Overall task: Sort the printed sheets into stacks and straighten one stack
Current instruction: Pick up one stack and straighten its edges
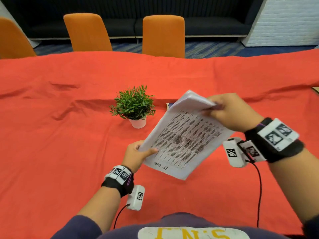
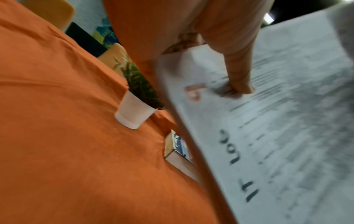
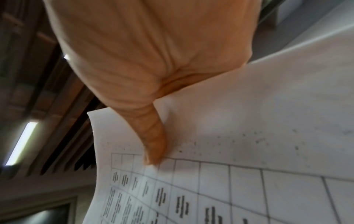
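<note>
Both hands, left hand (image 1: 136, 155) and right hand (image 1: 229, 112), are gripping the sheets (image 1: 184, 138) above the worktop (image 1: 69, 135); peeling the top sheet wants a light pinch.

The left hand (image 2: 220, 45) grips a stack of printed sheets (image 2: 277, 136) at its edge, thumb (image 2: 239, 78) pressed on the top page, which bears handwritten "IT log". The print is blurred, perhaps a table. Below, on the orange tablecloth (image 2: 57, 121), a small plant in a white pot (image 2: 134, 112) stands near a book (image 2: 178, 150) partly hidden behind the sheets.
</note>
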{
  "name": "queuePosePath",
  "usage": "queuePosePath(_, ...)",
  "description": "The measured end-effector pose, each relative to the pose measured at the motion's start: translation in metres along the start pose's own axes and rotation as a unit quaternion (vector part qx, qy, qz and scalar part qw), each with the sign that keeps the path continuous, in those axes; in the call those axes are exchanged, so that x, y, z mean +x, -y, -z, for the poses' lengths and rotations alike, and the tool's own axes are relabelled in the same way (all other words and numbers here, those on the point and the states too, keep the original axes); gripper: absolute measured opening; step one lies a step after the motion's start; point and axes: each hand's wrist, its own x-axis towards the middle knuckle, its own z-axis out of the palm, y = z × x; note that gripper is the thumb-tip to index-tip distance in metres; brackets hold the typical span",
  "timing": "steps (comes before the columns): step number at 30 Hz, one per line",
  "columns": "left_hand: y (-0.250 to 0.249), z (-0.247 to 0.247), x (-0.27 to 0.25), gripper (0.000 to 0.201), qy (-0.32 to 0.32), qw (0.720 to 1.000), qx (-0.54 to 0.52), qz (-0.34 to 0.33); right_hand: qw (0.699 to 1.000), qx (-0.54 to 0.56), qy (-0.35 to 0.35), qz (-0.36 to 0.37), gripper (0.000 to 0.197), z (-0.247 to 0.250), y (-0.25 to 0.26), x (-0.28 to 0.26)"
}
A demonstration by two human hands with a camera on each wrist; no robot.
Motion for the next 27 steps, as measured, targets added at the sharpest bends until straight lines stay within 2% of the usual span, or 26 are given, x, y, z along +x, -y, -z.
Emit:
queuePosePath(4,0.011,0.025,0.000,0.048,-0.053,0.993,-0.082,0.058,0.987,0.147,-0.066,-0.028,0.005,0.025,-0.024,-0.018)
queuePosePath(7,0.017,0.021,0.001,0.065,-0.025,0.981,-0.161,0.103,0.949,0.263,-0.154,-0.081,0.012,0.026,-0.045,-0.028)
queuePosePath(9,0.018,0.011,-0.001,0.083,0.012,0.971,-0.206,0.121,0.901,0.361,-0.196,-0.136,0.011,0.014,-0.057,-0.033)
queuePosePath(11,0.016,0.002,-0.003,0.089,0.044,0.961,-0.237,0.137,0.846,0.444,-0.228,-0.188,0.036,-0.005,-0.069,-0.036)
queuePosePath(12,0.014,-0.002,-0.004,0.091,0.056,0.956,-0.251,0.143,0.814,0.487,-0.240,-0.204,0.043,-0.016,-0.073,-0.037)
queuePosePath(15,0.002,-0.020,0.000,0.097,0.057,0.944,-0.293,0.137,0.723,0.598,-0.254,-0.235,0.036,-0.054,-0.077,-0.038)
queuePosePath(17,-0.011,-0.038,0.007,0.085,0.037,0.940,-0.312,0.129,0.673,0.644,-0.250,-0.265,0.044,-0.083,-0.079,-0.038)
queuePosePath(20,-0.034,-0.068,0.014,0.038,-0.014,0.943,-0.311,0.116,0.619,0.702,-0.215,-0.281,0.050,-0.117,-0.073,-0.038)
queuePosePath(22,-0.038,-0.081,0.017,0.029,-0.077,0.934,-0.324,0.128,0.589,0.724,-0.207,-0.293,0.058,-0.134,-0.067,-0.039)
queuePosePath(25,-0.035,-0.088,0.019,0.021,-0.139,0.939,-0.288,0.128,0.581,0.753,-0.187,-0.247,0.073,-0.157,-0.065,-0.041)
queuePosePath(27,-0.027,-0.085,0.021,0.018,-0.182,0.949,-0.228,0.121,0.567,0.771,-0.160,-0.242,0.067,-0.168,-0.060,-0.045)
